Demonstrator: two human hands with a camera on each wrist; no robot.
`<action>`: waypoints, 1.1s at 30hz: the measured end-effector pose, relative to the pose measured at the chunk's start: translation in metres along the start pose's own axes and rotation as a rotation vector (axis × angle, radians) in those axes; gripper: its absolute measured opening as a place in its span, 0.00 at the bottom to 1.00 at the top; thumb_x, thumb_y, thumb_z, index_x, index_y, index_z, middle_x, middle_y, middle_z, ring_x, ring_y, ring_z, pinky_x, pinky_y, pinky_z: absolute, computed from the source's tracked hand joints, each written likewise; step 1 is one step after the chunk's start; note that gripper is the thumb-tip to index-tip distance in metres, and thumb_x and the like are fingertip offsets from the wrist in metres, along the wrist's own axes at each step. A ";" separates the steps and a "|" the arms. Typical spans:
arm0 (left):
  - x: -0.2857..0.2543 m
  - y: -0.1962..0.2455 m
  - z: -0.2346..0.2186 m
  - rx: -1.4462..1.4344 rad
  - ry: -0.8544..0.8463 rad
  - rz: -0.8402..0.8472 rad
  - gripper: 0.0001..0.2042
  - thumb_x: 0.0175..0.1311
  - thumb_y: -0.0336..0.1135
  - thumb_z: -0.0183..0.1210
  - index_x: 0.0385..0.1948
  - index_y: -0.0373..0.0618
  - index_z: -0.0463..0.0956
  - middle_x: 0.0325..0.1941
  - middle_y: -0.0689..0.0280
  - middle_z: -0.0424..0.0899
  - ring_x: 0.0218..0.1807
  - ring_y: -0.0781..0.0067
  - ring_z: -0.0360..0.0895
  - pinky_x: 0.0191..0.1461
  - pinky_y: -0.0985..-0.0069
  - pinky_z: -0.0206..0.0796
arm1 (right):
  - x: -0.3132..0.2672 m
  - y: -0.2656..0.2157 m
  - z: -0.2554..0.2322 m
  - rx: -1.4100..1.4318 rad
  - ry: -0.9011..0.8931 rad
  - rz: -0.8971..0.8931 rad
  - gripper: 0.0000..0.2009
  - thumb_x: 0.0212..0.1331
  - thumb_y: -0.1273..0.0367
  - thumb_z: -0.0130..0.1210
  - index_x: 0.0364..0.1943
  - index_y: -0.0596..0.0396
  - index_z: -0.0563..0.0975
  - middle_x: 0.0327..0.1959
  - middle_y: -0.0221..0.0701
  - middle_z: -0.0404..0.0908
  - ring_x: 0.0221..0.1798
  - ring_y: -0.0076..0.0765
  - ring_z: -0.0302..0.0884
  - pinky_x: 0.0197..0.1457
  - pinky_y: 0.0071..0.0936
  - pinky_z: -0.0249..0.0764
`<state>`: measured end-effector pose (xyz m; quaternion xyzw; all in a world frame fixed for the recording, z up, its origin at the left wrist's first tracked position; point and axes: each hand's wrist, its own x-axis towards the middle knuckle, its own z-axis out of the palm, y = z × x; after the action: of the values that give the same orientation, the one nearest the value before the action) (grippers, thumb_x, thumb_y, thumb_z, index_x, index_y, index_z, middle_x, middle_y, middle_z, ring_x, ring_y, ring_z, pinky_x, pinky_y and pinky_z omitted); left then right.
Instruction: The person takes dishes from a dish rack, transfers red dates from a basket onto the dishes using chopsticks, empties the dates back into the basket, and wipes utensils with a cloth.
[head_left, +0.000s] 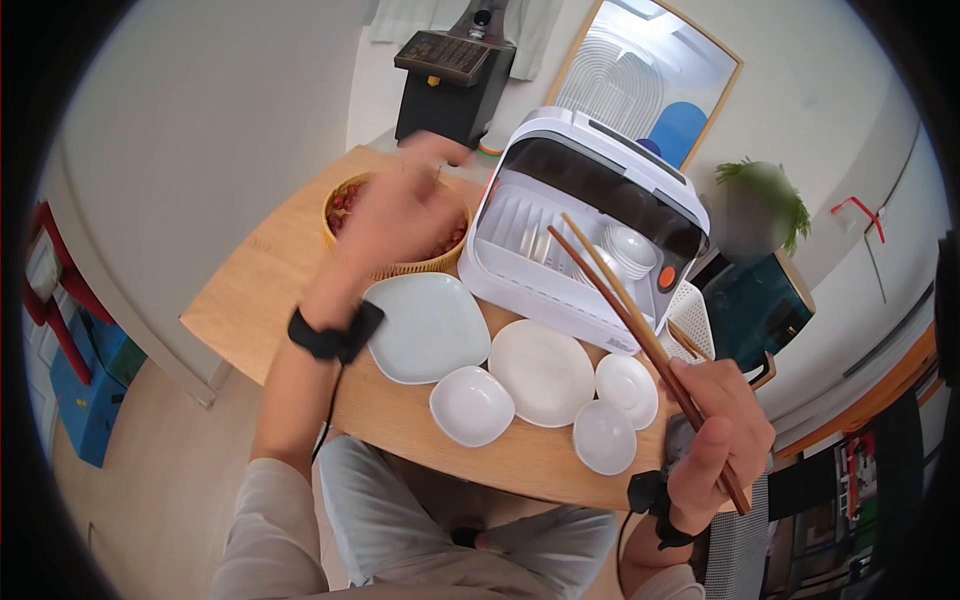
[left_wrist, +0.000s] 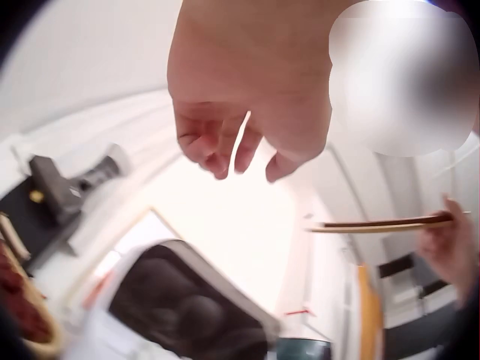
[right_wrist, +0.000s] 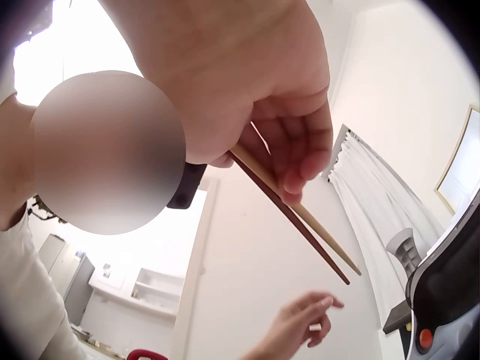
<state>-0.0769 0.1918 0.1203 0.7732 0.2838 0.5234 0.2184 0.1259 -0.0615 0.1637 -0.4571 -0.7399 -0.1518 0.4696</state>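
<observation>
My left hand (head_left: pixel 395 215), blurred, is over a round woven basket (head_left: pixel 330 215) of small dark red pieces. Its fingers hang loosely bent in the left wrist view, with nothing between them. My right hand (head_left: pixel 725 430) grips a pair of wooden chopsticks (head_left: pixel 640 325), one dark and one light. Their tips point up and left, overlapping the white dish cabinet (head_left: pixel 560 305) in the head view. Through its raised dark lid (head_left: pixel 600 180) show small stacked bowls (head_left: pixel 630 250) and upright dishes (head_left: pixel 535 242) in slots.
On the wooden table (head_left: pixel 250 270) sit a large square plate (head_left: pixel 428 328), a round plate (head_left: pixel 541 372), a square bowl (head_left: pixel 472 405) and two small dishes (head_left: pixel 604 437). Right of the cabinet is a white perforated basket (head_left: pixel 692 310). A dark green appliance (head_left: pixel 750 310) stands beyond it.
</observation>
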 end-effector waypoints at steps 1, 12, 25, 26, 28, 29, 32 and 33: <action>0.013 -0.059 -0.007 -0.180 0.196 -0.017 0.07 0.67 0.35 0.56 0.42 0.45 0.76 0.31 0.73 0.77 0.30 0.88 0.69 0.29 0.85 0.61 | 0.003 -0.001 0.006 -0.005 0.057 -0.013 0.17 0.64 0.65 0.50 0.38 0.70 0.81 0.25 0.42 0.80 0.25 0.38 0.76 0.28 0.28 0.70; -0.014 -0.277 -0.052 -0.586 0.824 -0.756 0.14 0.63 0.44 0.57 0.22 0.46 0.70 0.18 0.74 0.68 0.18 0.83 0.63 0.19 0.81 0.54 | 0.079 0.035 0.153 0.267 -0.125 0.215 0.09 0.57 0.70 0.62 0.28 0.66 0.81 0.20 0.39 0.79 0.22 0.33 0.76 0.28 0.25 0.68; -0.010 -0.283 -0.030 -0.452 0.635 -0.708 0.22 0.58 0.48 0.61 0.40 0.33 0.74 0.37 0.59 0.79 0.39 0.70 0.74 0.45 0.73 0.67 | 0.073 0.089 0.237 0.381 -0.266 0.457 0.11 0.58 0.67 0.62 0.33 0.64 0.83 0.24 0.38 0.81 0.26 0.28 0.74 0.34 0.26 0.69; -0.011 -0.280 -0.029 -0.449 0.608 -0.689 0.23 0.58 0.48 0.61 0.41 0.33 0.73 0.38 0.60 0.79 0.40 0.70 0.74 0.46 0.73 0.67 | 0.072 0.091 0.239 0.356 -0.282 0.446 0.10 0.58 0.68 0.62 0.33 0.64 0.83 0.24 0.38 0.81 0.27 0.29 0.75 0.34 0.25 0.70; -0.011 -0.268 -0.029 -0.484 0.580 -0.701 0.22 0.59 0.48 0.61 0.42 0.34 0.73 0.38 0.61 0.78 0.39 0.72 0.74 0.46 0.75 0.67 | 0.070 0.093 0.242 0.363 -0.282 0.448 0.09 0.57 0.69 0.63 0.33 0.64 0.83 0.25 0.39 0.82 0.27 0.29 0.76 0.35 0.25 0.71; -0.011 -0.261 -0.030 -0.455 0.564 -0.704 0.22 0.59 0.48 0.61 0.41 0.35 0.73 0.37 0.61 0.78 0.39 0.72 0.74 0.46 0.75 0.67 | 0.069 0.095 0.242 0.365 -0.271 0.446 0.08 0.56 0.71 0.63 0.33 0.65 0.83 0.25 0.39 0.82 0.27 0.29 0.77 0.35 0.24 0.72; -0.012 -0.262 -0.029 -0.387 0.534 -0.713 0.20 0.60 0.47 0.61 0.40 0.36 0.72 0.36 0.62 0.77 0.38 0.74 0.73 0.45 0.76 0.67 | 0.069 0.099 0.240 0.339 -0.282 0.248 0.06 0.55 0.74 0.63 0.32 0.65 0.83 0.24 0.39 0.82 0.26 0.29 0.78 0.34 0.23 0.72; -0.011 -0.264 -0.029 -0.353 0.516 -0.713 0.20 0.60 0.47 0.61 0.39 0.37 0.72 0.36 0.63 0.77 0.38 0.75 0.73 0.44 0.77 0.67 | 0.070 0.100 0.238 0.342 -0.280 0.248 0.06 0.55 0.74 0.63 0.32 0.65 0.83 0.24 0.39 0.82 0.26 0.29 0.78 0.34 0.23 0.72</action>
<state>-0.1626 0.3820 -0.0449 0.4232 0.4835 0.6310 0.4347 0.0656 0.1858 0.0796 -0.4751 -0.7508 0.0992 0.4479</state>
